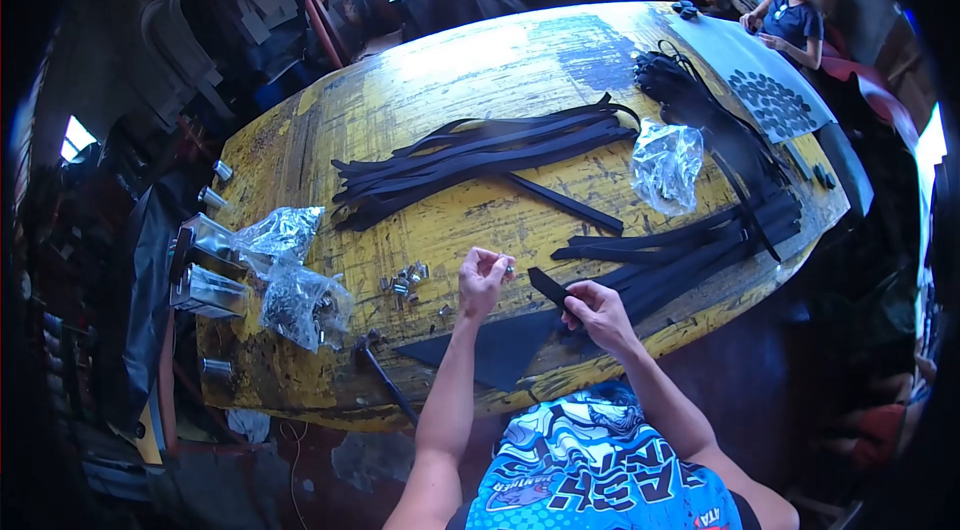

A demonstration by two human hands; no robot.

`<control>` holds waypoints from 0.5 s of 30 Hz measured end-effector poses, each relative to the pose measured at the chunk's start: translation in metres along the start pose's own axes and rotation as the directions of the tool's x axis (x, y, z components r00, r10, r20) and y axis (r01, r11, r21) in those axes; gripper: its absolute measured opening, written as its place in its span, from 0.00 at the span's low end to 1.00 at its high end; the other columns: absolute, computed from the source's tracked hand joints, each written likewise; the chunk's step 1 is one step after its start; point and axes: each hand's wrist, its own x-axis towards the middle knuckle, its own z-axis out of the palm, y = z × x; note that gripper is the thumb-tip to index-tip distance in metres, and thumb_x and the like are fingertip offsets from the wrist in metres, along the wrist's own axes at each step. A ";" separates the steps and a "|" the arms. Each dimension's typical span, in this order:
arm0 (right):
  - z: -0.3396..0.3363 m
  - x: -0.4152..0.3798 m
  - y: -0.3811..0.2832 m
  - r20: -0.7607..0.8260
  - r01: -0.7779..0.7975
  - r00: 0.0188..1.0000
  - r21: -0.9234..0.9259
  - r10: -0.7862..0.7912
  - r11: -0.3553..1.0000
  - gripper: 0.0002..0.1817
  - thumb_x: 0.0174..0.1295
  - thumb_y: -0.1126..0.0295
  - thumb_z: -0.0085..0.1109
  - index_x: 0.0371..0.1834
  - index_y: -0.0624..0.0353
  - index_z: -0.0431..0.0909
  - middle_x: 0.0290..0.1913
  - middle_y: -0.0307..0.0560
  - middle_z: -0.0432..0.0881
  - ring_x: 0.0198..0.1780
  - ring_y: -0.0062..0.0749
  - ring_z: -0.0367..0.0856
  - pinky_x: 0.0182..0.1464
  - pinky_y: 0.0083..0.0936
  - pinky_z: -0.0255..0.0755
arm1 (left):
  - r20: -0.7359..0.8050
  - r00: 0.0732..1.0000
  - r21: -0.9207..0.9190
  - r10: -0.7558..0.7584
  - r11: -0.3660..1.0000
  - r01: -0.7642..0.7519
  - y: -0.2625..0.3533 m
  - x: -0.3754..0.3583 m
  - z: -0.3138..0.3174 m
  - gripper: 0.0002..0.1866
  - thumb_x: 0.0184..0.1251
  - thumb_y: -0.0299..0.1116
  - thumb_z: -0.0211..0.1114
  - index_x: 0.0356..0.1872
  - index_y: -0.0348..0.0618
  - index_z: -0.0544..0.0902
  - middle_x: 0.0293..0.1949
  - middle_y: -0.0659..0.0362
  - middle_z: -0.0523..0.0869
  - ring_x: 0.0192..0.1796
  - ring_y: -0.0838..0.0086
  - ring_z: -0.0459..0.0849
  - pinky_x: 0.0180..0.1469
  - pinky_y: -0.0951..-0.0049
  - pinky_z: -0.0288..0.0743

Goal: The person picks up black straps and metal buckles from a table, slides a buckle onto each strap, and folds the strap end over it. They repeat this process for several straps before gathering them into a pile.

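My left hand (484,282) is closed in a pinch over the table, with a small shiny metal fitting (509,272) at its fingertips. Just to the right, my right hand (597,316) grips a black strap (546,286) near its angled end, which points toward the left hand. The two hands are apart. A small pile of metal fittings (406,282) lies left of my left hand. Beneath both hands, flat black material (490,352) and a bundle of long black straps (660,280) lie along the near edge.
Another strap bundle (480,155) lies across the yellow worn table (300,140). Plastic bags (303,305) and metal tins (210,292) stand at left; a clear bag (667,168) lies right. A hammer-like tool (385,375) rests at the near edge. A co-worker (790,20) is at far right.
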 end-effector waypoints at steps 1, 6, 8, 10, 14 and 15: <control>0.004 0.004 -0.001 0.027 -0.003 1.000 -0.021 0.004 1.000 0.11 0.70 0.73 0.56 0.49 0.70 0.76 0.31 0.43 0.83 0.29 0.20 0.80 0.33 0.17 0.75 | 0.004 1.000 0.021 0.003 1.000 -0.004 0.013 -0.015 0.001 0.05 0.68 0.22 0.64 0.40 0.35 0.77 0.42 0.52 0.87 0.39 0.74 0.87 0.42 0.76 0.83; 0.026 0.014 -0.002 0.116 -0.060 0.991 -0.045 0.065 0.997 0.10 0.70 0.71 0.58 0.46 0.68 0.78 0.30 0.41 0.83 0.28 0.17 0.79 0.30 0.16 0.73 | -0.018 0.983 0.171 0.180 0.970 -0.175 0.031 -0.057 -0.004 0.13 0.65 0.18 0.63 0.50 0.34 0.81 0.38 0.57 0.89 0.35 0.77 0.88 0.42 0.77 0.82; 0.031 0.014 -0.002 0.132 -0.060 0.989 -0.051 0.067 0.997 0.10 0.70 0.71 0.58 0.46 0.68 0.79 0.30 0.40 0.83 0.28 0.17 0.79 0.29 0.16 0.73 | -0.004 0.978 0.232 0.210 0.951 -0.203 0.032 -0.065 -0.010 0.15 0.63 0.17 0.64 0.51 0.35 0.82 0.39 0.55 0.90 0.36 0.76 0.89 0.42 0.77 0.82; 0.033 0.012 -0.002 0.138 -0.080 0.986 -0.076 0.090 0.994 0.10 0.69 0.71 0.59 0.46 0.67 0.79 0.29 0.39 0.82 0.28 0.16 0.79 0.29 0.15 0.72 | 0.029 0.973 0.357 0.231 0.907 -0.226 0.044 -0.075 -0.012 0.18 0.62 0.17 0.65 0.54 0.36 0.81 0.41 0.54 0.90 0.38 0.75 0.89 0.43 0.75 0.83; 0.031 0.010 -0.006 0.157 -0.095 0.981 -0.135 0.116 0.986 0.10 0.69 0.70 0.59 0.47 0.66 0.79 0.28 0.38 0.82 0.28 0.15 0.79 0.28 0.14 0.72 | 0.086 0.970 0.597 0.226 0.768 -0.232 0.077 -0.085 -0.006 0.25 0.58 0.17 0.68 0.59 0.39 0.78 0.44 0.53 0.89 0.42 0.71 0.89 0.45 0.71 0.83; 0.030 0.010 -0.005 0.166 -0.090 0.980 -0.124 0.110 0.988 0.10 0.69 0.70 0.59 0.46 0.66 0.79 0.28 0.37 0.82 0.28 0.15 0.79 0.28 0.14 0.71 | 0.085 0.972 0.628 0.220 0.745 -0.223 0.081 -0.086 -0.003 0.27 0.57 0.17 0.69 0.60 0.40 0.78 0.44 0.52 0.89 0.43 0.70 0.89 0.46 0.70 0.83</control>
